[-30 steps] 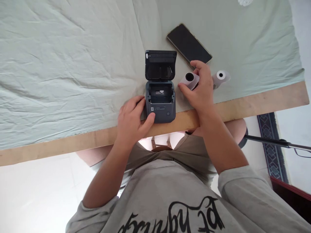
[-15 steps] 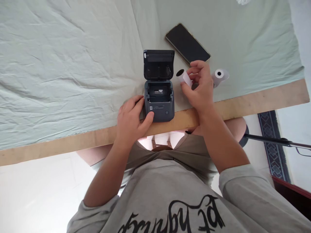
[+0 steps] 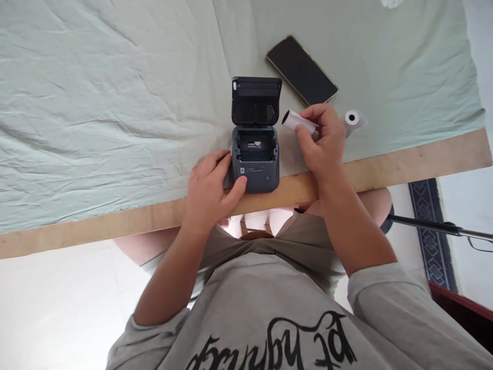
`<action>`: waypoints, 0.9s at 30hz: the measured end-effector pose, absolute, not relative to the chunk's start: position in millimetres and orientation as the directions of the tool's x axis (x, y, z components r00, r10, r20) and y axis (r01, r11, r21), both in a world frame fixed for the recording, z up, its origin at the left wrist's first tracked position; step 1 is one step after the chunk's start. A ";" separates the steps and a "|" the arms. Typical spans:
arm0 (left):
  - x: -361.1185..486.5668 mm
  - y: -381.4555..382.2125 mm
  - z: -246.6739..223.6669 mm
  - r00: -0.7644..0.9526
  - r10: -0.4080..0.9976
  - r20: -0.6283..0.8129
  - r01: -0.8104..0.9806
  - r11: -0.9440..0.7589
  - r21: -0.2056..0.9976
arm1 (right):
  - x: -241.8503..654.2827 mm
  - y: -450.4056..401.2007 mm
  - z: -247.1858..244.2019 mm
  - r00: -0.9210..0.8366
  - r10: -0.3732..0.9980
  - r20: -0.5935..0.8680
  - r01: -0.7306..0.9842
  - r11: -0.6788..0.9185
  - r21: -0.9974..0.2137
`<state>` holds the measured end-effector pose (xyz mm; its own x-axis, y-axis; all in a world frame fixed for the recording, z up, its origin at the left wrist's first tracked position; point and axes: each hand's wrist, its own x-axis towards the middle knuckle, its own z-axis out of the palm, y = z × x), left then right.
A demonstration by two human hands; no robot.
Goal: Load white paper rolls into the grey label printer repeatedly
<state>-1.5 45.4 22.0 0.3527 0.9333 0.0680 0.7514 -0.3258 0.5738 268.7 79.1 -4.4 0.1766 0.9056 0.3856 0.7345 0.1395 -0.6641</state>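
A small dark-blue portable printer (image 3: pixel 256 177) sits at the table's front edge with its lid (image 3: pixel 256 102) raised. Its paper bay shows nothing but a small label inside. My left hand (image 3: pixel 211 187) grips the printer's left side, the thumb on its front face and the fingers along the side. Just right of the lid, my right hand (image 3: pixel 323 141) pinches a thin white paper roll (image 3: pixel 300 122) between thumb and fingers. The roll lies tilted, its wide dark hollow end toward the printer. Behind that hand stands a fuller white paper roll (image 3: pixel 351 118) with a small core.
A smartphone (image 3: pixel 302 71) with a dark screen lies beyond my right hand. Pale green cloth (image 3: pixel 115 103) covers the table, with a bare wooden strip (image 3: pixel 416 156) along the front edge. A whitish object (image 3: pixel 391 3) is cut off at the top.
The thin paper roll has tipped from more upright to nearly lying sideways in my right hand. My left hand keeps its hold on the printer. The view has shifted slightly.
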 end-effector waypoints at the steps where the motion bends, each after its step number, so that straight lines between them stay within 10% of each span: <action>1: -1.4 45.3 22.3 0.352 0.934 0.067 0.750 -0.324 0.577 | 267.4 76.4 -2.1 0.185 0.885 0.427 0.730 0.167 -0.663; 10: -1.6 44.3 25.2 0.367 0.929 0.056 0.735 -0.326 0.594 | 224.1 60.0 31.0 -0.141 0.822 0.552 0.674 0.488 -0.555; 27: -2.7 43.1 23.7 0.379 0.924 0.052 0.728 -0.332 0.600 | 215.4 74.3 36.3 -0.145 0.960 0.241 0.776 0.261 -0.574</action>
